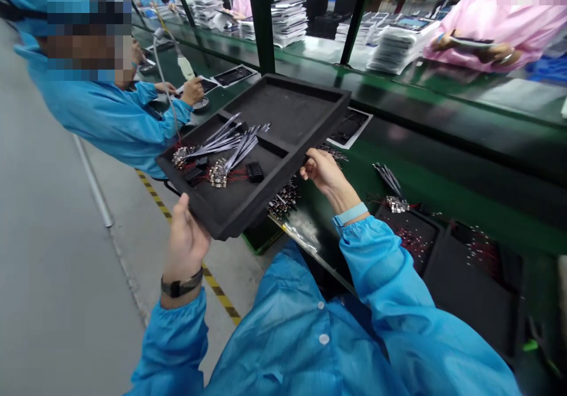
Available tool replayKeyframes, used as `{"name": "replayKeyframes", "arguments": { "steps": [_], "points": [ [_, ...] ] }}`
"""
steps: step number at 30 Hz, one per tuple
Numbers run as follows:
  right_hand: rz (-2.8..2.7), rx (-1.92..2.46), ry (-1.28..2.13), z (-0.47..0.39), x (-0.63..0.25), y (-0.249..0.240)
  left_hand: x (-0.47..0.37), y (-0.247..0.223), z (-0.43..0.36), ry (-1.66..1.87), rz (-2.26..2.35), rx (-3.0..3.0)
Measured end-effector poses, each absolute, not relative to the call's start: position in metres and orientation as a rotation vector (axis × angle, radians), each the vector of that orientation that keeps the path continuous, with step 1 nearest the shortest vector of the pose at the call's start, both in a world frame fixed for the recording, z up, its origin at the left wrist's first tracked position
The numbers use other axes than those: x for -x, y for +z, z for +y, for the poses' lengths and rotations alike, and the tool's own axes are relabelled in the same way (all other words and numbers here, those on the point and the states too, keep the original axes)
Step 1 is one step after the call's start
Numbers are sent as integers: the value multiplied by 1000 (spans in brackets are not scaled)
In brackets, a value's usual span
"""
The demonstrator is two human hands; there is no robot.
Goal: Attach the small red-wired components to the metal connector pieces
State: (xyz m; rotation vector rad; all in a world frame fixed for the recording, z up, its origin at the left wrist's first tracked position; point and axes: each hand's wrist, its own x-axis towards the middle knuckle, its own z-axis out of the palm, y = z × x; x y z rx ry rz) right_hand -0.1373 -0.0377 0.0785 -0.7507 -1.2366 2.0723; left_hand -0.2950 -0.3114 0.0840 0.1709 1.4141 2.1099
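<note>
A black foam tray point(305, 118) with raised edges and dividers hangs tilted above the bench, held between both hands. My left hand point(188, 234) grips its near left corner, thumb up along the outside. At the right side, my right hand point(323, 172) has its fingers curled at the tray's edge. Inside the tray lie two bundles of grey strips with metal ends point(219, 173), thin red wires and small black blocks point(254, 172). More small metal-ended parts point(283, 200) lie on the bench partly under the tray.
A co-worker in blue point(110, 118) works at the left with a hand tool. Other black trays point(473, 290) and a strip bundle point(390, 183) rest on the green bench point(465, 195) at right. A person in pink point(500, 24) stands across. Green posts point(262, 30) rise behind the tray.
</note>
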Motion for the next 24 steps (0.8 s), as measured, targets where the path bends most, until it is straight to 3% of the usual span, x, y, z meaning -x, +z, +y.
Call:
{"name": "replayKeyframes", "arguments": {
  "steps": [6,13,19,24],
  "points": [
    [-1212,728,2098,-44,159,81,309,89,-289,2279,1381,122],
    [-1290,653,2286,-33,140,89,320,96,-298,2477,1482,-106],
    [-1691,885,2007,-2,117,59,327,105,-315,2506,1738,-257],
    [-2215,1051,1524,-5,142,34,326,109,-325,2701,1723,-352]
  ]
}}
